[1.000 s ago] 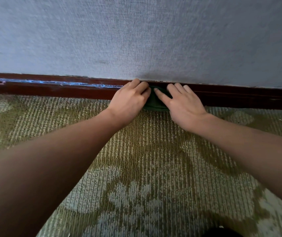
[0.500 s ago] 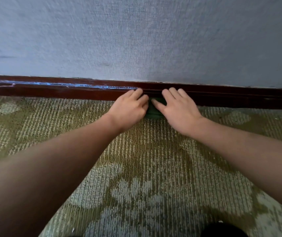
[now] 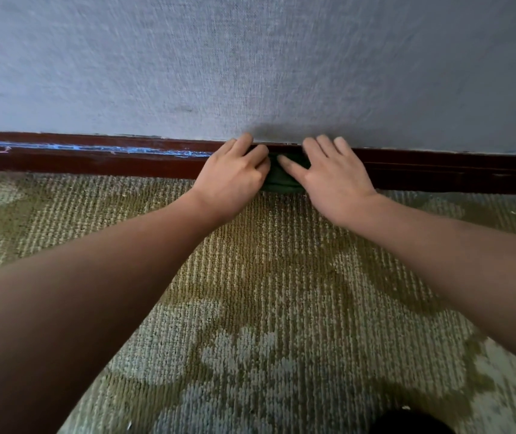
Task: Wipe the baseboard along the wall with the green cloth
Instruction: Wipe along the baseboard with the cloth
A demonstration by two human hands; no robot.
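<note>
Underneath, patterned carpet (image 3: 266, 270) meets the blue-streaked baseboard (image 3: 94, 159).

Bunched dark green cloth (image 3: 281, 180) lies against the reddish-brown, blue-streaked baseboard (image 3: 94, 162)

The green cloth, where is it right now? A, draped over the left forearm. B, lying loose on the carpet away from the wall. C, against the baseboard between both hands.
C: the green cloth sits against the baseboard, the left hand and right hand touching either end.
</note>
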